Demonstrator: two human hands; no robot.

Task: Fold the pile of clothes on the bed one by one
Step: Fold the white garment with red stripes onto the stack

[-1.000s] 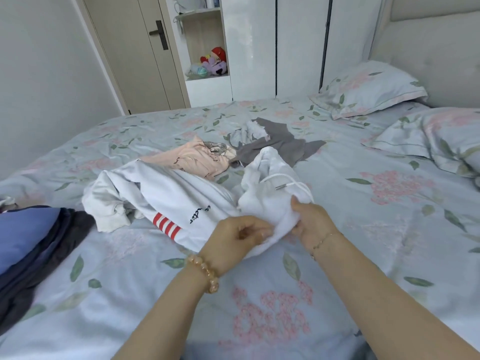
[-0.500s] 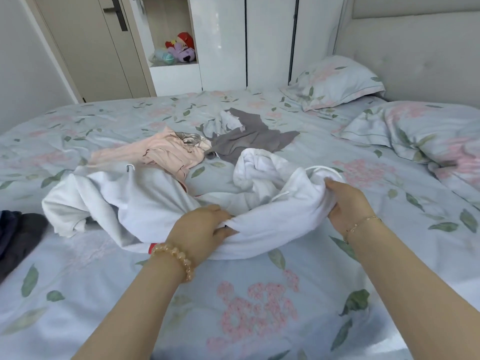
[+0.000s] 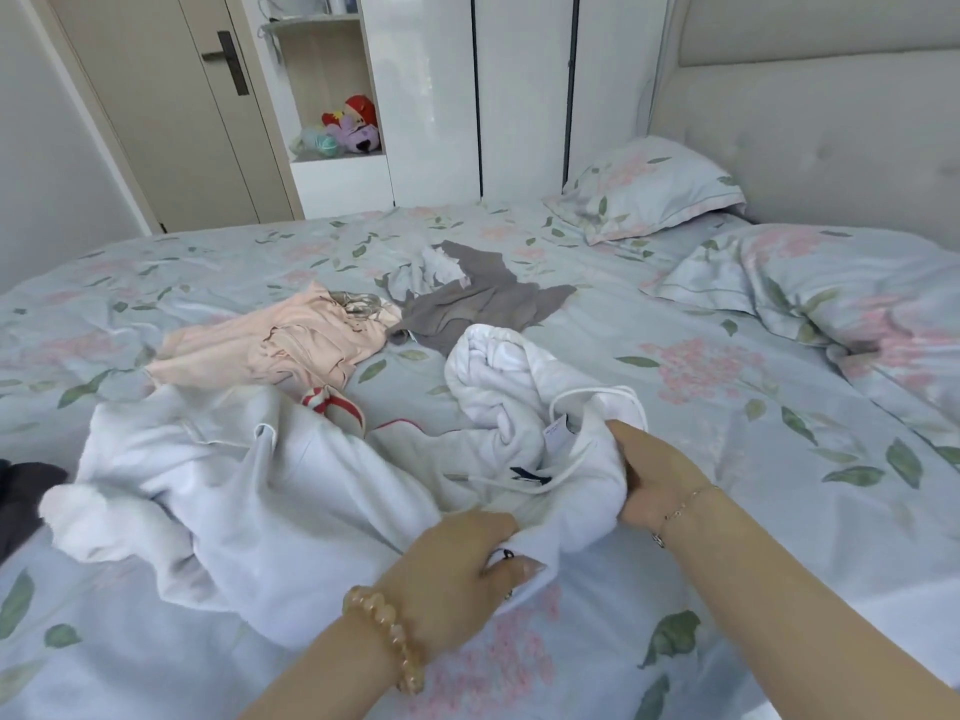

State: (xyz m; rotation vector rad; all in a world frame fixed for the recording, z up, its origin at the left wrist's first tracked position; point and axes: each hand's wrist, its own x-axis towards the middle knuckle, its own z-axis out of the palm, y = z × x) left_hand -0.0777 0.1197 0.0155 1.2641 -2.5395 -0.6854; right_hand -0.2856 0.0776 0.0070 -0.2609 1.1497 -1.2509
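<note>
- Left hand [image 3: 457, 558] pinches the near hem of the crumpled white cotton hoodie [image 3: 270, 491], fingers [image 3: 519, 568] curled tight on the cloth.
- Right hand [image 3: 657, 480] grips the bunched collar end, fingers clamped round the fabric by the white drawstring [image 3: 587, 394].
- The hoodie sprawls on the floral pale-blue bed sheet [image 3: 727, 449], long axis running left to right across the near side of the bed, hood rolled up at the right.
- Behind it, a peach-pink garment [image 3: 270, 345] and a grey garment [image 3: 483, 298] lie loose, just beside each other.
- Far shelf nook [image 3: 332, 116] holds colourful plush toys [image 3: 348, 129].
- Dark folded clothes [image 3: 23, 491] sit at the left edge.
</note>
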